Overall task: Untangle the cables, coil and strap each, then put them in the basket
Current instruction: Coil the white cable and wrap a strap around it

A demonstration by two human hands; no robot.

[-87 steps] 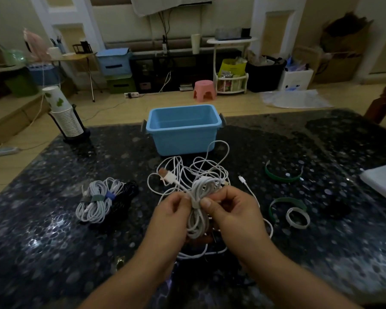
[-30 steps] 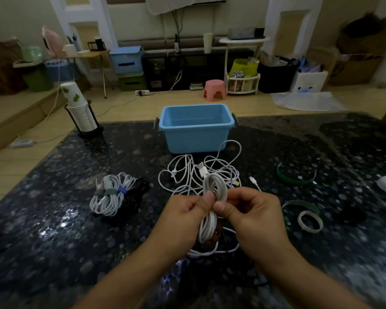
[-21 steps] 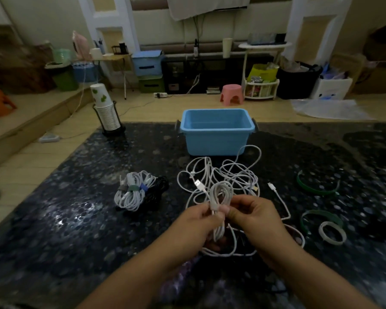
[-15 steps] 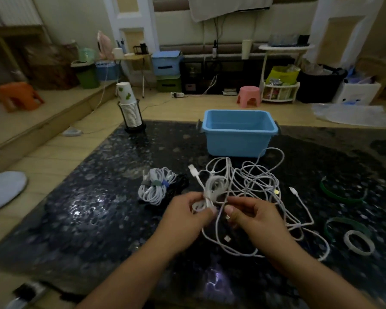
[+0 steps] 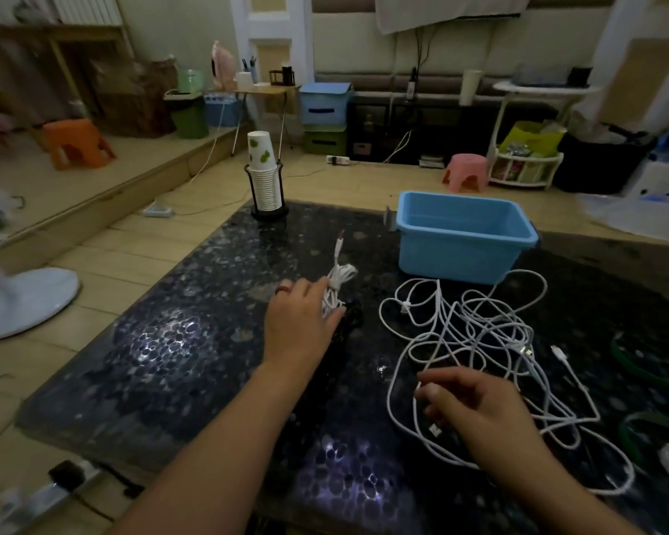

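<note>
Curled around a coiled white cable, the left hand sets it aside; the right hand, loosely open, must next work the tangle.

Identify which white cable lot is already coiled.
The small white bundle under the left hand, left of the blue basket. The white cables by the right hand lie loose, tangled.

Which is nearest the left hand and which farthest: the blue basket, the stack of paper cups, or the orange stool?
From the left hand:
1. Stack of paper cups, ahead on the table's far left corner.
2. Blue basket, ahead to the right; close to the cups' distance, hard to rank.
3. Orange stool, far left on the floor platform.
</note>
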